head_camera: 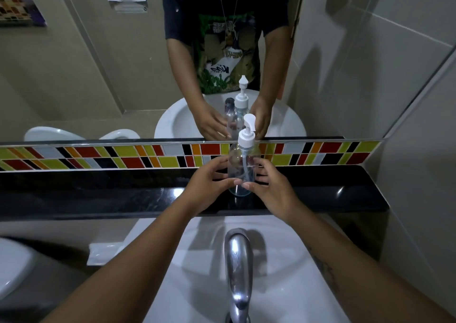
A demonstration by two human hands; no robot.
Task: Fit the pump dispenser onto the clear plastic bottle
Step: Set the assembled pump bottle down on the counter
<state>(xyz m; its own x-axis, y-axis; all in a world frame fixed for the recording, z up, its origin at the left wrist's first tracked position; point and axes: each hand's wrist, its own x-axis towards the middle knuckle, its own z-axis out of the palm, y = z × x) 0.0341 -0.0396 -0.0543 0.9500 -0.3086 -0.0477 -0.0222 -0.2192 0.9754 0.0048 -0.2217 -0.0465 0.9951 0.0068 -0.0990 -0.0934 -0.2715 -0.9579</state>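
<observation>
A clear plastic bottle (240, 164) stands upright on the black ledge (98, 194) behind the sink. The white pump dispenser (247, 131) sits on its neck, nozzle up, and its thin tube runs down inside the bottle. My left hand (207, 187) is at the bottle's left side and my right hand (269, 187) at its right side. Fingers and thumbs of both hands wrap the lower body, thumbs nearly meeting in front. Whether the pump collar is screwed tight cannot be told.
A chrome tap (238, 268) rises over the white sink (283, 285) just below my forearms. A mirror (98, 63) above the coloured tile strip (123, 156) reflects the bottle and a person's hands. A white folded sheet (106, 253) lies at the sink's left.
</observation>
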